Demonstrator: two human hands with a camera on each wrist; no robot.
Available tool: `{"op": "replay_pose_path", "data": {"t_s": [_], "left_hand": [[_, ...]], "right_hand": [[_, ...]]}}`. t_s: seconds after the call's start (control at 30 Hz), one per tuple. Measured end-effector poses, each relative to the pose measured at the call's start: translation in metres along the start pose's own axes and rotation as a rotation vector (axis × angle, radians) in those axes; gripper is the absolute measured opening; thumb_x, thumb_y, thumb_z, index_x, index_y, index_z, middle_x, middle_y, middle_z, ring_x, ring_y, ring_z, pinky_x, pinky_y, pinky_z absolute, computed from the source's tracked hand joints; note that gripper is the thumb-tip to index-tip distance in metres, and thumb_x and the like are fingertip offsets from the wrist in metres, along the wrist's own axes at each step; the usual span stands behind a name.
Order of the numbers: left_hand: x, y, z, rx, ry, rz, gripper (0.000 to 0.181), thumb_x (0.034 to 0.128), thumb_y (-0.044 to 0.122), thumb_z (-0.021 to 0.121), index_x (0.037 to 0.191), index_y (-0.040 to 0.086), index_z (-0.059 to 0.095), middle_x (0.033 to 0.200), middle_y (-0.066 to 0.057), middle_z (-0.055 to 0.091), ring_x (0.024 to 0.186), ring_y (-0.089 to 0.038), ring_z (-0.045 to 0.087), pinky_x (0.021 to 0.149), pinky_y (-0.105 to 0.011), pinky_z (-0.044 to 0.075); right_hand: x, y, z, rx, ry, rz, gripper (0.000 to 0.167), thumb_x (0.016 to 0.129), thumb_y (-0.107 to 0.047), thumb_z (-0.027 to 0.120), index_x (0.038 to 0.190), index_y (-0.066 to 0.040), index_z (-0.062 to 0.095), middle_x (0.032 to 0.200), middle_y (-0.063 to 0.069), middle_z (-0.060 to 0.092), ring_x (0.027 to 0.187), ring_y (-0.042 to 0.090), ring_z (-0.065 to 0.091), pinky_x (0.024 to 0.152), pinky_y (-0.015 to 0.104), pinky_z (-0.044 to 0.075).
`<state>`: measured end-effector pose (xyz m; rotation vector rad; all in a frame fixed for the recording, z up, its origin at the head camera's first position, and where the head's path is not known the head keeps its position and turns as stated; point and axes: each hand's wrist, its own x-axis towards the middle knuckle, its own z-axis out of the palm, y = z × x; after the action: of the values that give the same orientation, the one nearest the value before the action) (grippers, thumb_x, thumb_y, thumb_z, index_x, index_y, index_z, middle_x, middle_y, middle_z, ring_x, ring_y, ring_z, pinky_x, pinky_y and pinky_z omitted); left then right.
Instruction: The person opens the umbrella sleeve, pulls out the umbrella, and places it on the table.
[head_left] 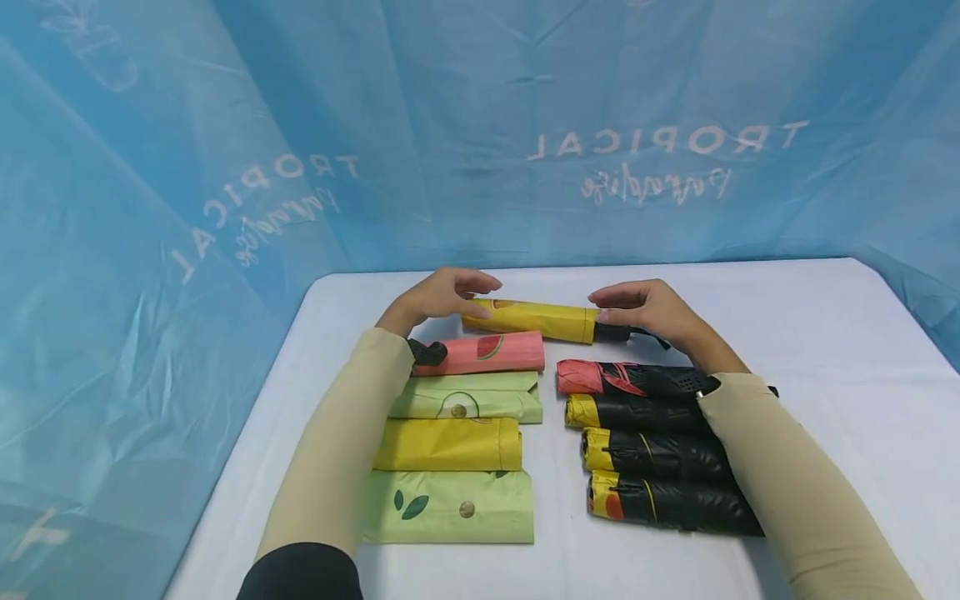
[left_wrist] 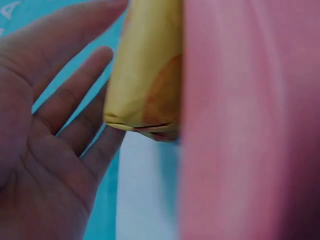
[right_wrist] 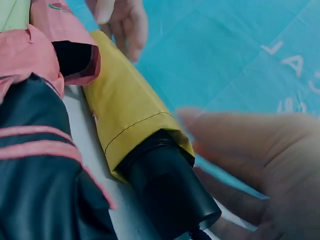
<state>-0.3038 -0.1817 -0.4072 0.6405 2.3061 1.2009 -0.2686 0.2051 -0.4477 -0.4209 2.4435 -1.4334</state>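
A folded umbrella (head_left: 536, 320) in a yellow sleeve lies across the far part of the table, its black handle (right_wrist: 170, 190) to the right. My left hand (head_left: 447, 293) is at the sleeve's left end, its fingers spread loosely around that end in the left wrist view (left_wrist: 55, 115). Beside the handle end is my right hand (head_left: 647, 308), fingers extended; the right wrist view shows that hand (right_wrist: 270, 160) alongside the umbrella without gripping it. Just nearer than the umbrella lies a pink sleeve (head_left: 506, 353) with a watermelon print.
Below the pink sleeve, a green sleeve (head_left: 495, 398), a yellow sleeve (head_left: 450, 446) and another green sleeve (head_left: 495, 508) are stacked in a column. On the right lie several folded black umbrellas (head_left: 667, 454) with pink or yellow ends. Blue printed sheeting (head_left: 480, 167) hangs behind the white table (head_left: 825, 333).
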Motion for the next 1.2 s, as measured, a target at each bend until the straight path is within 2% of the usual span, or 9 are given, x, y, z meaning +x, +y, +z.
{"op": "replay_pose_path", "data": {"t_s": [0.13, 0.3, 0.57, 0.7, 0.87, 0.97, 1.03, 1.2], "left_hand": [[0.005, -0.01, 0.006, 0.061, -0.005, -0.063, 0.056, 0.0877, 0.02, 0.083, 0.14, 0.015, 0.064, 0.139, -0.004, 0.061, 0.126, -0.023, 0.055, 0.108, -0.042, 0.044], [0.006, -0.017, 0.011, 0.085, 0.004, -0.1, 0.055, 0.0849, 0.014, 0.085, 0.136, 0.019, 0.067, 0.132, -0.003, 0.061, 0.109, -0.023, 0.058, 0.094, -0.038, 0.051], [0.007, -0.017, 0.012, 0.159, 0.055, -0.088, 0.056, 0.0832, 0.015, 0.087, 0.135, 0.016, 0.068, 0.128, -0.006, 0.063, 0.106, -0.024, 0.057, 0.089, -0.038, 0.051], [0.007, -0.02, 0.013, 0.209, 0.089, -0.086, 0.054, 0.0818, 0.017, 0.088, 0.133, 0.016, 0.07, 0.124, -0.005, 0.065, 0.104, -0.023, 0.056, 0.087, -0.037, 0.051], [0.007, -0.022, 0.013, 0.22, 0.132, -0.079, 0.048, 0.0807, 0.019, 0.089, 0.126, 0.018, 0.073, 0.117, -0.002, 0.068, 0.101, -0.022, 0.057, 0.086, -0.037, 0.051], [0.006, -0.022, 0.012, 0.191, 0.157, -0.073, 0.044, 0.0817, 0.022, 0.089, 0.124, 0.019, 0.074, 0.117, -0.001, 0.068, 0.102, -0.021, 0.058, 0.087, -0.037, 0.051], [0.004, -0.02, 0.01, 0.142, 0.178, -0.075, 0.044, 0.0828, 0.025, 0.088, 0.124, 0.02, 0.074, 0.118, -0.001, 0.067, 0.103, -0.021, 0.059, 0.088, -0.037, 0.051], [-0.003, -0.01, 0.005, -0.088, 0.236, -0.061, 0.051, 0.0846, 0.029, 0.087, 0.132, 0.019, 0.069, 0.122, -0.005, 0.066, 0.107, -0.024, 0.062, 0.096, -0.046, 0.052]], "right_hand": [[0.002, 0.005, 0.002, -0.124, -0.085, -0.009, 0.057, 0.087, -0.036, 0.084, 0.137, -0.016, 0.067, 0.139, 0.009, 0.063, 0.129, 0.029, 0.058, 0.106, 0.054, 0.046], [0.003, 0.009, 0.004, -0.218, -0.091, -0.026, 0.057, 0.086, -0.031, 0.085, 0.138, -0.017, 0.066, 0.138, 0.01, 0.063, 0.126, 0.029, 0.059, 0.104, 0.053, 0.047], [0.005, 0.008, 0.006, -0.29, -0.07, -0.064, 0.06, 0.085, -0.029, 0.087, 0.139, -0.018, 0.066, 0.137, 0.01, 0.064, 0.12, 0.028, 0.061, 0.097, 0.051, 0.051], [0.006, 0.007, 0.008, -0.289, -0.068, -0.049, 0.062, 0.085, -0.029, 0.086, 0.141, -0.016, 0.064, 0.137, 0.011, 0.064, 0.119, 0.029, 0.061, 0.096, 0.05, 0.052], [0.007, 0.01, 0.007, -0.259, -0.028, -0.024, 0.065, 0.083, -0.036, 0.087, 0.141, -0.018, 0.064, 0.136, 0.009, 0.065, 0.119, 0.027, 0.062, 0.095, 0.048, 0.053], [0.006, 0.011, 0.005, -0.204, -0.004, -0.001, 0.068, 0.081, -0.041, 0.088, 0.141, -0.019, 0.065, 0.134, 0.01, 0.065, 0.116, 0.027, 0.062, 0.092, 0.045, 0.053], [0.004, 0.01, 0.003, -0.147, 0.013, 0.031, 0.069, 0.079, -0.044, 0.088, 0.14, -0.02, 0.065, 0.133, 0.01, 0.066, 0.114, 0.027, 0.062, 0.088, 0.042, 0.053], [-0.001, 0.007, -0.003, 0.011, 0.062, 0.095, 0.074, 0.078, -0.049, 0.088, 0.141, -0.019, 0.064, 0.137, 0.008, 0.063, 0.115, 0.026, 0.062, 0.087, 0.038, 0.052]]}}
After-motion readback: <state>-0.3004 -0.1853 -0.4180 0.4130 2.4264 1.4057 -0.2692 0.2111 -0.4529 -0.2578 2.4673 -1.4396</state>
